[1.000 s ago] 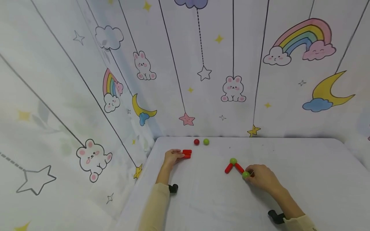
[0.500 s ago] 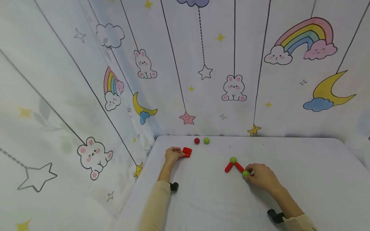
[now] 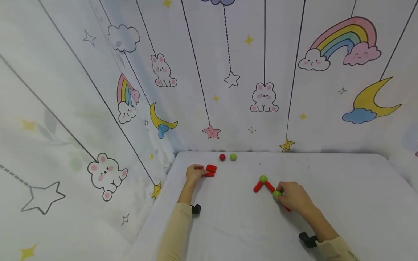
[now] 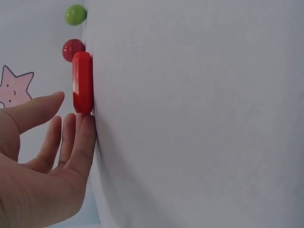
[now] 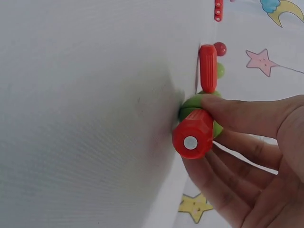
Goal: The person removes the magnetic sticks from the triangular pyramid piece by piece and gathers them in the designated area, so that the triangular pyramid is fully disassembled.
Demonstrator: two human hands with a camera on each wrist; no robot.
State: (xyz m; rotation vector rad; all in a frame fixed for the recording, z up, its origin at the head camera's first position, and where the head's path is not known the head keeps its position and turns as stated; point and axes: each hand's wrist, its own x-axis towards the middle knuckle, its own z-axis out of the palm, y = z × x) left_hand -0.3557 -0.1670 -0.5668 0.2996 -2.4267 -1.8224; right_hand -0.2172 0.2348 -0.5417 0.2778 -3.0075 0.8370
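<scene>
My right hand (image 3: 297,197) pinches a green ball (image 3: 277,195) between thumb and fingers. This ball joins a chain of red magnetic rods: one rod (image 3: 270,186) runs up to another green ball (image 3: 263,179), from which a second rod (image 3: 258,186) slants down left. A further red rod (image 5: 192,137), with a round silvery end, points toward the camera in the right wrist view, partly under the hand. My left hand (image 3: 195,173) is at the left, its fingertips right at the end of a red rod (image 4: 83,83), thumb apart. Several red rods (image 3: 211,168) lie there side by side.
A loose red ball (image 3: 222,157) and a loose green ball (image 3: 233,157) rest near the back edge of the white-covered table (image 3: 228,217). A patterned curtain (image 3: 192,90) hangs directly behind the table and along the left side.
A red rod now shows below the right hand at the held green ball; it was hidden before. By the left hand, the nearest rod lies slightly apart from the others.
</scene>
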